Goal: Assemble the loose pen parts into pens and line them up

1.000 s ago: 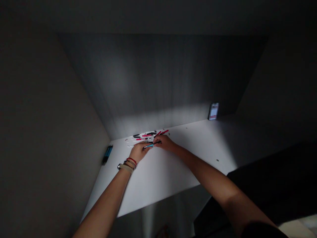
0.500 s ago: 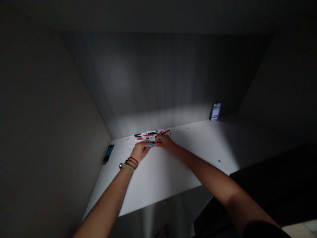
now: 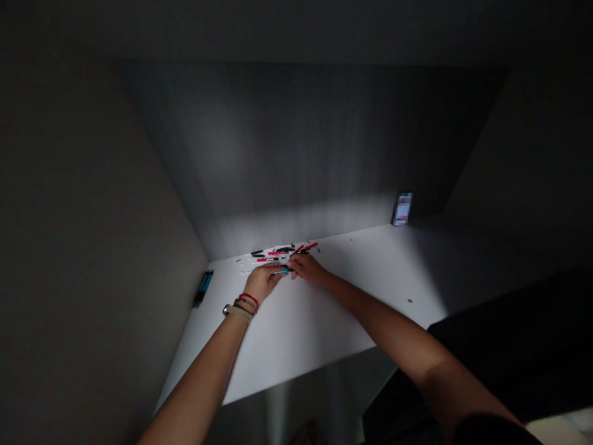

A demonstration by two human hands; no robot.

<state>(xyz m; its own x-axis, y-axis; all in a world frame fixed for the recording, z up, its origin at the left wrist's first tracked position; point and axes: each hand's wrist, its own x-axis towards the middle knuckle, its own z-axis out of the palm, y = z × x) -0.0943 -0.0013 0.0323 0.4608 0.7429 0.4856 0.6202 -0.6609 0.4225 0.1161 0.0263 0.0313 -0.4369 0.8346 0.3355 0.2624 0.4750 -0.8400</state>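
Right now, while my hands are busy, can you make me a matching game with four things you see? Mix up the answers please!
Things:
1. phone
2. slim blue pen
3. slim red pieces
4. tabletop

Places, colours and states:
A. lying among black pieces
B. white
C. standing up by the grey back wall
D. held in the left hand

Right pairs: 1-C, 2-D, 3-A, 4-B

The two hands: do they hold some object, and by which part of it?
A slim blue pen. The left hand holds it toward its left end; the right hand is at its other end, but whether it grips there is unclear.
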